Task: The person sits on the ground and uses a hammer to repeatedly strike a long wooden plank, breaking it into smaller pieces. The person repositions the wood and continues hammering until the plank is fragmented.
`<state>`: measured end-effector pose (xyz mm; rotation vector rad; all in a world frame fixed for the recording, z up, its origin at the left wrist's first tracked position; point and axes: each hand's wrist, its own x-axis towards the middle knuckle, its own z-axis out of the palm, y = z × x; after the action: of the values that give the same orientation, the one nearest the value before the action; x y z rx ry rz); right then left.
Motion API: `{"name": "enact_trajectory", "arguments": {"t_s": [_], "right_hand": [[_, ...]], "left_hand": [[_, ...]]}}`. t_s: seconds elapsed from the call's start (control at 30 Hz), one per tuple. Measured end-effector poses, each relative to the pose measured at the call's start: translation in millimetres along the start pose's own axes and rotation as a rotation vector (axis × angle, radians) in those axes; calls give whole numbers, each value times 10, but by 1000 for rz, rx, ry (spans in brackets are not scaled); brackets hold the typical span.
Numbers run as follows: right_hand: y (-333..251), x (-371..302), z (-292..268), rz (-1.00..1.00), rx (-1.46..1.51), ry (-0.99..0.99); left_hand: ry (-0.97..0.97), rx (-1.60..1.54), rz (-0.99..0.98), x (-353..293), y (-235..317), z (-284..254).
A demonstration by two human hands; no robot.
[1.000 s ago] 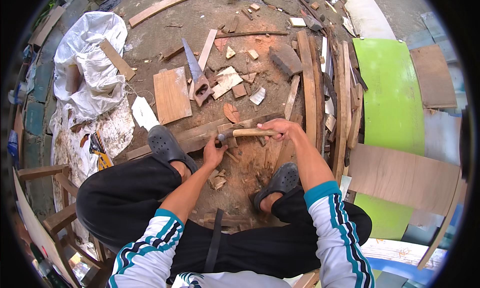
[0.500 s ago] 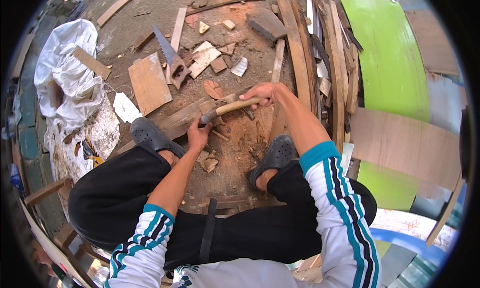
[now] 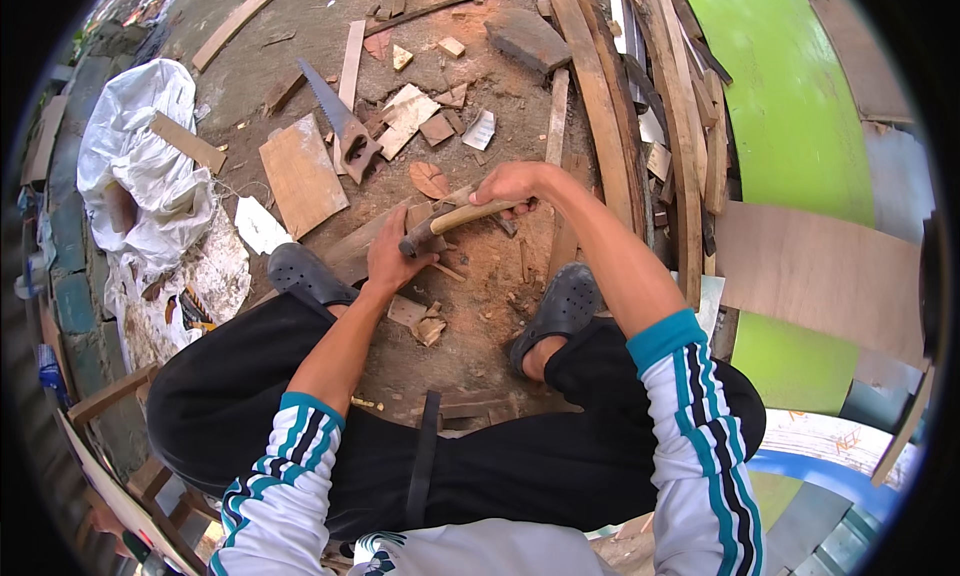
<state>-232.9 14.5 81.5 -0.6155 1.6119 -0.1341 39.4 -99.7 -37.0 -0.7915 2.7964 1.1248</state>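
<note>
Got a hammer [image 3: 450,221] here, out in front and between the left clog [image 3: 303,271] and the right clog [image 3: 562,303], slanting above some old wood [image 3: 352,244] on the dirt ground [image 3: 480,351]. Held by the right hand [image 3: 512,183], with that grip closed right around the far end of the pale wooden handle. Dark head pointing down-left, right by the left hand [image 3: 392,254]. On the left grip: roughly half open, fingers spread and curved near the hammer head. Can't tell whether actually holding anything, what with the hammer covering part of it.

Moving outward, seeing a few broken wood chips [image 3: 428,328] just below the left hand and a dry brown leaf [image 3: 429,180] just above the hammer. Further up, a handsaw [image 3: 350,136] lying flat, blade to the upper left, just beside a squarish board [image 3: 303,176]. Then lots of small offcuts, plus a dark slab [image 3: 528,41] near the top.

Off to the right, long planks [image 3: 600,106] in a rough row, then a bright green panel [image 3: 790,106] partly under a brown sheet [image 3: 820,276]. Way over left, a crumpled white sack [image 3: 145,156] with a short plank [image 3: 188,142] resting against it.
</note>
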Motion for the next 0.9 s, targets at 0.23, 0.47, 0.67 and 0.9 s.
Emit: {"name": "enact_trajectory", "arguments": {"t_s": [0.23,0.47,0.67,0.9], "right_hand": [[-524,-148,407,27,-283,57],[-464,-27,244,43,-271,74],[79,82,-18,55,91,-51],[452,317,-189,72,249,-164]], "left_hand": [[16,-4,204,-21,-222,-78],[36,55,161,-31,-119,-107],[49,110,104,-60,-47,-125],[34,106,85,-103,-84,-125]]}}
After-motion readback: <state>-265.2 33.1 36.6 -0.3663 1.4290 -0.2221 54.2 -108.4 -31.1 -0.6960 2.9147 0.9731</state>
